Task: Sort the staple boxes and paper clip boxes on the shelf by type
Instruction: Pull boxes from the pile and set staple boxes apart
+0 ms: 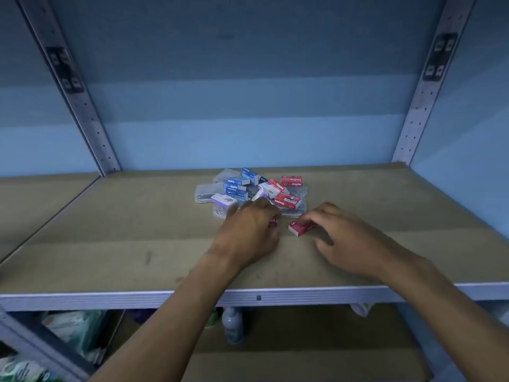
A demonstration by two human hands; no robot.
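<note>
Left hand (248, 230) grips a red box (273, 222); right hand (341, 238) pinches another red box (301, 227), both at 6 o'clock of the pile (250, 190) on the shelf (110, 244).

The single head-worn view looked forward and down from close above the shelf (115, 244), its front edge crossing low in frame. Just beyond the left hand (248, 232) and right hand (344, 238) lay the pile of boxes (248, 188), the wall behind.
</note>
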